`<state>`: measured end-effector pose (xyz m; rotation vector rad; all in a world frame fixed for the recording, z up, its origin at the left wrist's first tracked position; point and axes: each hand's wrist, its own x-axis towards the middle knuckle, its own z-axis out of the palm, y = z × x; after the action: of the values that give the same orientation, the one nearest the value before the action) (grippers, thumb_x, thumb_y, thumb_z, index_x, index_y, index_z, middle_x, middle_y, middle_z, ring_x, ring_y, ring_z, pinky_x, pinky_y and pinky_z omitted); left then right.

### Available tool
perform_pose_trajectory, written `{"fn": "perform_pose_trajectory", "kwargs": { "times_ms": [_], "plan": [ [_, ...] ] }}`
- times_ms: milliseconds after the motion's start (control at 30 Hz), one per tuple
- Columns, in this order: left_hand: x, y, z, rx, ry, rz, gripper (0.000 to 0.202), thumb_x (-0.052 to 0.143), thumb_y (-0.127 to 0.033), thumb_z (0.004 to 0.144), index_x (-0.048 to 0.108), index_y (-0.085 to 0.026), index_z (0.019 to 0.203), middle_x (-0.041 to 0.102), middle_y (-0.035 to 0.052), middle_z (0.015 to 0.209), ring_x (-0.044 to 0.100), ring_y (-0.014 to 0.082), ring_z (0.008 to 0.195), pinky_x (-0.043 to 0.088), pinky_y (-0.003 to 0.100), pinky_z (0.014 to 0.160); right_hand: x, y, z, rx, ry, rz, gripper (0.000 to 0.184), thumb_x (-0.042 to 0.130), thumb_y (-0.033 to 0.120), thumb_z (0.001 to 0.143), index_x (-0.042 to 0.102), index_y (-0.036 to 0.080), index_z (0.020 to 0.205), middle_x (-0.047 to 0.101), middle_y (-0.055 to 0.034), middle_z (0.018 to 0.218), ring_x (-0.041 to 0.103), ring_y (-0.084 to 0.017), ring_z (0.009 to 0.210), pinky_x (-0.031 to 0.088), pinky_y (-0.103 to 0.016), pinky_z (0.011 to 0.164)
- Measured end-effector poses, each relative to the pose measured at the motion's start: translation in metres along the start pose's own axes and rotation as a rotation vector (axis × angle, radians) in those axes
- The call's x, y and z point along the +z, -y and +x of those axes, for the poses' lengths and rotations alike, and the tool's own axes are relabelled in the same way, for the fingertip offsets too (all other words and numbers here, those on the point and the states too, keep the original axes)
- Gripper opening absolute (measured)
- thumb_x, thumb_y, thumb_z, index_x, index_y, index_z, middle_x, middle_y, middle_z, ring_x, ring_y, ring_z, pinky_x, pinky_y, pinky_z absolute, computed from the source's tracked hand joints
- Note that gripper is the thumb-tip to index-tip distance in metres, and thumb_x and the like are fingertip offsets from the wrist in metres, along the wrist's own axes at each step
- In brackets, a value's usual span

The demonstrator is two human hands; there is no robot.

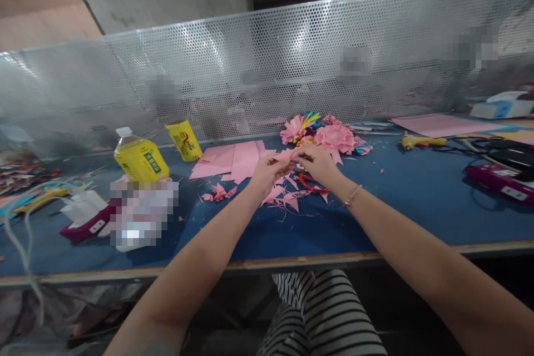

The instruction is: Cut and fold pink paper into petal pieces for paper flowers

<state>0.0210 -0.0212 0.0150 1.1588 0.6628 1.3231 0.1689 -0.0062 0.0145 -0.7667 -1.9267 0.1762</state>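
Both my hands meet above the middle of the blue table (417, 194). My left hand (267, 169) and my right hand (317, 161) pinch a small piece of pink paper (287, 154) between their fingertips. Under them lie pink paper scraps (283, 197) and red-handled scissors (312, 183). A stack of pink paper sheets (233, 160) lies to the left of my hands. Finished paper flowers (329, 134), mostly pink, sit just beyond my right hand.
Two yellow drink bottles (141, 160) stand at the left, near a magenta box (83, 225) and white cables. A yellow glue gun (421, 141), pink sheets and dark devices (498, 181) lie at the right. A perforated metal screen (267, 67) closes the table's back.
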Motion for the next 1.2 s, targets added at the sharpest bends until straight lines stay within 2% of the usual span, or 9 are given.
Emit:
{"fn": "perform_pose_trajectory", "kwargs": {
  "times_ms": [200,433,567,700,767,933,1067,1200],
  "plan": [
    [0.001,0.001,0.000,0.040,-0.064,0.041,0.033,0.068,-0.016,0.056,0.053,-0.013,0.084,0.062,0.0005,0.059,0.059,0.0112,0.058,0.045,0.031,0.069,0.001,0.003,-0.001,0.015,0.008,-0.020,0.008,0.049,0.017,0.073,0.056,0.018,0.070,0.057,-0.0019,0.073,0.052,-0.013,0.069,0.041,-0.026,0.062],
    [0.002,0.000,-0.001,0.090,0.005,0.138,0.026,0.065,-0.030,0.060,0.058,-0.012,0.078,0.061,0.0012,0.062,0.055,0.0074,0.054,0.044,0.026,0.063,0.000,0.005,-0.001,-0.070,-0.006,-0.044,0.010,0.051,0.020,0.074,0.058,0.019,0.081,0.056,-0.0034,0.080,0.050,-0.014,0.075,0.043,-0.026,0.062],
    [0.002,0.000,-0.001,0.061,0.010,0.105,0.025,0.065,-0.030,0.060,0.059,-0.012,0.075,0.058,-0.0004,0.060,0.051,0.0050,0.051,0.041,0.022,0.057,-0.002,0.005,0.000,-0.123,-0.010,-0.091,0.010,0.052,0.021,0.074,0.059,0.019,0.080,0.055,-0.0028,0.076,0.049,-0.013,0.072,0.042,-0.028,0.065],
    [0.003,-0.003,-0.003,0.037,0.033,0.075,0.019,0.065,-0.028,0.061,0.057,-0.010,0.065,0.050,-0.0033,0.052,0.042,0.0015,0.044,0.033,0.017,0.046,-0.004,0.005,-0.001,-0.104,-0.047,-0.108,0.010,0.054,0.025,0.073,0.061,0.020,0.077,0.050,-0.0029,0.076,0.048,-0.014,0.070,0.043,-0.030,0.064],
    [0.004,-0.004,-0.003,0.012,0.046,0.049,0.018,0.064,-0.026,0.062,0.056,-0.010,0.063,0.047,-0.0040,0.050,0.039,0.0010,0.043,0.031,0.017,0.044,-0.004,0.004,-0.001,-0.084,-0.059,-0.106,0.010,0.055,0.028,0.072,0.062,0.021,0.077,0.048,-0.0040,0.081,0.048,-0.015,0.075,0.044,-0.031,0.065],
    [0.002,-0.003,-0.001,-0.009,0.037,0.084,0.016,0.063,-0.026,0.063,0.057,-0.011,0.063,0.048,-0.0031,0.050,0.040,0.0017,0.043,0.032,0.018,0.046,0.001,-0.002,0.000,-0.044,-0.075,-0.052,0.009,0.056,0.027,0.071,0.060,0.020,0.070,0.048,-0.0063,0.097,0.045,-0.019,0.097,0.042,-0.035,0.077],
    [-0.003,0.000,0.002,0.053,0.033,0.217,0.019,0.063,-0.030,0.063,0.061,-0.012,0.070,0.058,0.0013,0.059,0.049,0.0053,0.051,0.040,0.021,0.055,0.004,-0.005,0.000,0.010,-0.054,-0.002,0.007,0.056,0.024,0.070,0.060,0.019,0.067,0.051,-0.0055,0.097,0.046,-0.019,0.098,0.037,-0.039,0.085],
    [-0.007,0.003,0.004,0.137,0.047,0.290,0.024,0.062,-0.033,0.063,0.063,-0.013,0.075,0.062,0.0032,0.064,0.056,0.0093,0.059,0.044,0.026,0.063,0.005,-0.002,0.000,0.057,-0.052,0.020,0.008,0.057,0.022,0.069,0.061,0.017,0.065,0.051,-0.0061,0.093,0.048,-0.018,0.093,0.038,-0.038,0.084]
  ]
}}
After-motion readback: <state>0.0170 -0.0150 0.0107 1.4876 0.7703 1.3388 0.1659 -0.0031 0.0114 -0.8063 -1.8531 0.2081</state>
